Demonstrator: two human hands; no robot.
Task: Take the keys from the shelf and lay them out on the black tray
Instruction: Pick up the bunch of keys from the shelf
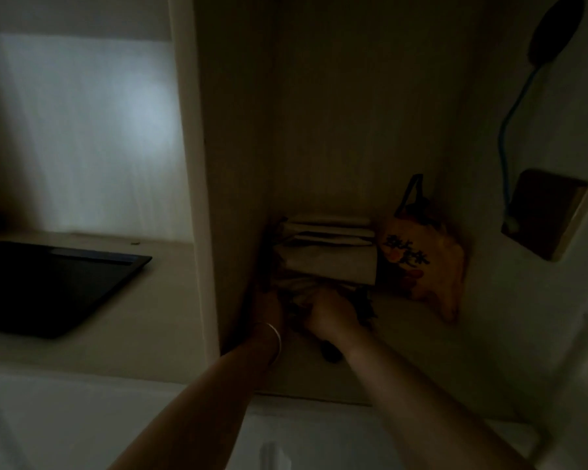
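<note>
The scene is very dark. Both my hands reach into a shelf niche (404,337). My left hand (269,308), a thin bangle on its wrist, and my right hand (330,312) are closed side by side on a dark bunch that looks like keys (297,296), just in front of a stack of pale papers. A dark piece (330,351) lies below my right wrist. The black tray (48,286) lies on the counter to the left, beyond the niche's side wall, with nothing on it that I can see.
A stack of white papers or envelopes (330,252) sits at the back of the niche. A yellow floral pouch (425,262) leans at its right. On the right wall are a switch plate (550,215) and a blue cable (510,130). A white partition (197,198) separates niche and counter.
</note>
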